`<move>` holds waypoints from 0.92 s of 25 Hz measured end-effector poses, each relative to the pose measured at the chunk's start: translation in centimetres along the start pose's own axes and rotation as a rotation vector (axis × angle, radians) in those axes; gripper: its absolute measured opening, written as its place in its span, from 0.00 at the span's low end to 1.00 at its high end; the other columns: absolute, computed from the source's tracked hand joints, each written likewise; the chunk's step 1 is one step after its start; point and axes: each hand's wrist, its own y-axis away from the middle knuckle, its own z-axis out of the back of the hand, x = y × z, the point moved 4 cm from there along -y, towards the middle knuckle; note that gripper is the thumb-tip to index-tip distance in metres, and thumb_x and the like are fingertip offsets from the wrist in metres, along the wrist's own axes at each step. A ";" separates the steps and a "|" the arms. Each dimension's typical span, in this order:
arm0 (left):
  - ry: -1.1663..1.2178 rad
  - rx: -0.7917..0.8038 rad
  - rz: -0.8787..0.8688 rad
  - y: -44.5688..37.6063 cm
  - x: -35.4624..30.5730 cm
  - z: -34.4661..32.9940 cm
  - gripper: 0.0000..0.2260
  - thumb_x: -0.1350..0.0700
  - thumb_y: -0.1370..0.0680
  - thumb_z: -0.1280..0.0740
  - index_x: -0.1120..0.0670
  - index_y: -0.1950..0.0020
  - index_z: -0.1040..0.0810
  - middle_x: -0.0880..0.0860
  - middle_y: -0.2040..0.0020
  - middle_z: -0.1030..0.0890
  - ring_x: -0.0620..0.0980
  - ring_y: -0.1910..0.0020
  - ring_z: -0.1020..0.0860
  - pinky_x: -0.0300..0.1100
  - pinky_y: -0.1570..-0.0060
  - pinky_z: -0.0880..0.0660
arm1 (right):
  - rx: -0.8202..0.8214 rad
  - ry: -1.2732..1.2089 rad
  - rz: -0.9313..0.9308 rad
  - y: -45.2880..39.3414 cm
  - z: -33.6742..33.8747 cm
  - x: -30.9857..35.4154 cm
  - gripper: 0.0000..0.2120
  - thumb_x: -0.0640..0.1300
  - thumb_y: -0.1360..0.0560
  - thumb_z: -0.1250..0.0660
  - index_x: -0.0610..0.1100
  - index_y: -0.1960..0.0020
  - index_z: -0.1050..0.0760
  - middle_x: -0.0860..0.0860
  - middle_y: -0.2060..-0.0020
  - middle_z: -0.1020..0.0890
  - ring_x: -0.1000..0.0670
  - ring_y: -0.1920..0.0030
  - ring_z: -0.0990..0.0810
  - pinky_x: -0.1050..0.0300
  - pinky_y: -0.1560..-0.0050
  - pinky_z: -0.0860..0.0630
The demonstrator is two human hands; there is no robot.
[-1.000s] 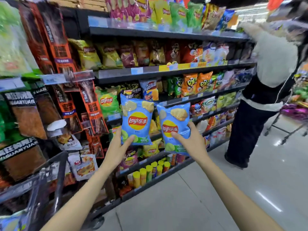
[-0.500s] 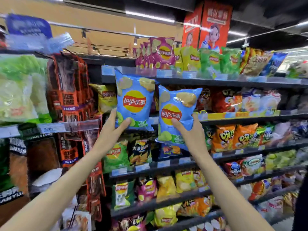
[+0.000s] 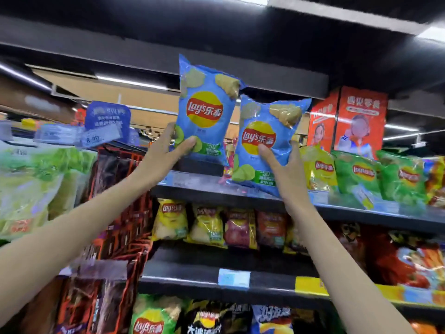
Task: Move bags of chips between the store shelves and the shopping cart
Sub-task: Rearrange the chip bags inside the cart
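Two blue Lay's chip bags are raised at the top shelf (image 3: 240, 189). My left hand (image 3: 163, 153) grips the left blue bag (image 3: 204, 109) by its lower left corner, holding it upright above the shelf's left end. My right hand (image 3: 286, 169) grips the right blue bag (image 3: 267, 138) from below, thumb on its front; the bag's bottom edge sits at the shelf's front lip. The bags overlap slightly, the right one lower. The shopping cart is out of view.
Yellow (image 3: 317, 169) and green Lay's bags (image 3: 356, 172) fill the top shelf to the right, under an orange display box (image 3: 356, 121). Lower shelves (image 3: 216, 278) hold more chip bags. Hanging snack packs (image 3: 115, 213) and a blue price sign (image 3: 106, 116) crowd the left.
Both hands have lifted the two blue bags from mid-shelf height up to the top shelf. My view has tilted upward, and the floor and the other shopper have left the frame.
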 end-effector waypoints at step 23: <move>-0.408 0.470 0.520 -16.3 21.0 -8.3 0.05 0.56 0.20 0.32 0.54 0.49 0.27 0.54 0.54 0.21 0.44 0.64 0.22 0.33 0.71 0.28 | 0.035 -0.041 0.102 -15.1 -4.0 -3.2 0.22 0.59 0.25 0.31 0.49 0.37 0.30 0.58 0.48 0.17 0.62 0.54 0.17 0.68 0.59 0.22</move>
